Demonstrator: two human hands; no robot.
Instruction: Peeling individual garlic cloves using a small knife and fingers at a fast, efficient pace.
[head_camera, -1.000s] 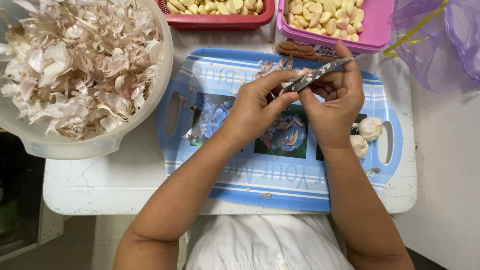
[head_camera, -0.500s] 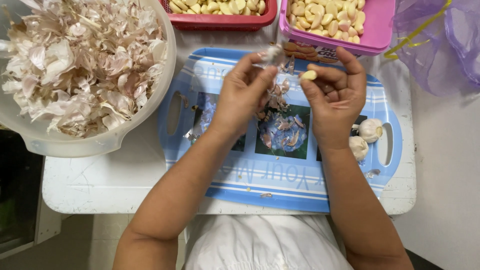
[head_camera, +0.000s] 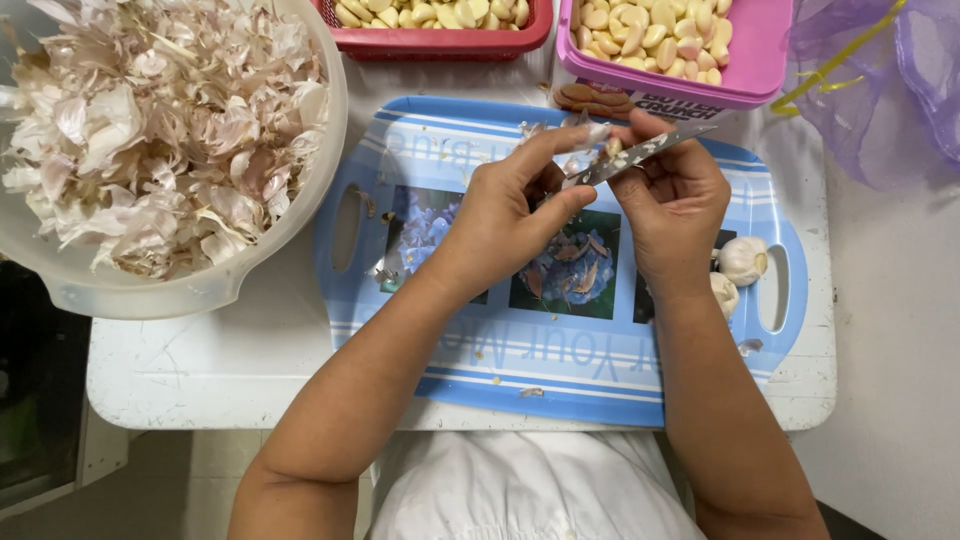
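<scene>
- Steel: my right hand (head_camera: 672, 205) grips a small knife (head_camera: 640, 155), blade laid against the garlic clove (head_camera: 613, 146).
- My left hand (head_camera: 510, 215) pinches that clove between thumb and fingertips, above the blue tray's (head_camera: 560, 365) far half.
- Pink basket (head_camera: 752, 70) of peeled cloves sits just beyond my knuckles; little room there.
- Two garlic pieces (head_camera: 742, 262) lie by the tray's right handle slot.
- Bowl of skins (head_camera: 150, 150) overlaps the tray's left edge.
</scene>
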